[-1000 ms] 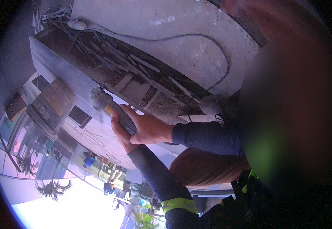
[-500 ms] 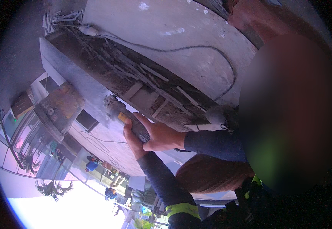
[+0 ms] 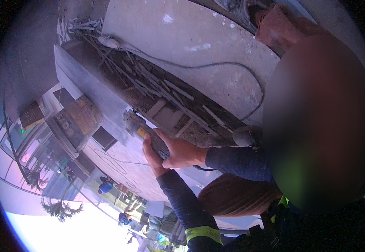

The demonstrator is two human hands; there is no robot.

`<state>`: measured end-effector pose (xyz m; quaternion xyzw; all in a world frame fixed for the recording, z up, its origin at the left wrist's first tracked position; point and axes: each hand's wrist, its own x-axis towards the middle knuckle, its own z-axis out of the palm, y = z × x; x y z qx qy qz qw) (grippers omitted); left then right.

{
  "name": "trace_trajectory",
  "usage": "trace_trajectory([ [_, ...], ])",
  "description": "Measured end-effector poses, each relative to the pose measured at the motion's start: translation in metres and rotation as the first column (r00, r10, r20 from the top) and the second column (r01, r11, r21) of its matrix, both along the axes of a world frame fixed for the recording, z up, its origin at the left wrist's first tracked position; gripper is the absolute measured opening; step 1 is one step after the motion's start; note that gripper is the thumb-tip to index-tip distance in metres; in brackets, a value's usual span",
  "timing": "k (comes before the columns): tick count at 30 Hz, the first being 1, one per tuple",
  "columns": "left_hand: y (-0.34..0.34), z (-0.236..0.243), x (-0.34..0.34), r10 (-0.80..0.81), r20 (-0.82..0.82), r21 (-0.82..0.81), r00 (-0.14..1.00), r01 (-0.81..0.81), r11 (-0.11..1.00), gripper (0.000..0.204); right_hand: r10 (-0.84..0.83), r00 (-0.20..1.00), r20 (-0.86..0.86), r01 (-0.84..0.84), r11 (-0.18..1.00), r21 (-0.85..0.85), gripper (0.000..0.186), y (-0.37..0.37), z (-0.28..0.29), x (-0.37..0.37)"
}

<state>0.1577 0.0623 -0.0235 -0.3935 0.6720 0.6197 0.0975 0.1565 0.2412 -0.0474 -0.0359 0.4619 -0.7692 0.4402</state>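
Observation:
A dusty grey angle grinder (image 3: 153,136) with a yellow patch on its body is held in both my hands. My left hand (image 3: 153,161) wraps the lower side of the body, thumb beside the yellow patch. From the right, my right hand (image 3: 186,152) closes round the rear part. The grinder's head lies close over a pale, smooth panel (image 3: 100,90), near its edge. Contact with the panel cannot be made out, and the disc is not clearly visible. A dark cord (image 3: 204,169) leaves the tool's rear below my right wrist.
Loose strips (image 3: 161,90) lie in the dark gap beside the panel. A cable with a pale connector (image 3: 109,42) loops over a stained board (image 3: 182,29). A worn block-shaped object (image 3: 79,119) stands beyond the panel. Several people are in the background. A large blurred patch hides the right side.
The whole view has shifted slightly, so the scene sits a little farther right and down. Both hands keep their hold on the angle grinder, with little visible movement along the panel.

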Motion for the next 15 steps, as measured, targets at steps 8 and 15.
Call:
trace_trajectory([
  [8,0.000,-0.003,-0.007,-0.032,-0.017,-0.022,0.999,0.032,0.999,0.057,-0.020,0.999,-0.043,0.020,1.000,0.002,0.122,-0.014,-0.012,0.000],
  [15,-0.001,-0.007,-0.014,0.037,-0.020,-0.021,0.999,-0.038,0.999,0.055,-0.037,0.998,-0.044,0.037,0.999,-0.004,0.121,-0.019,-0.014,-0.007],
])
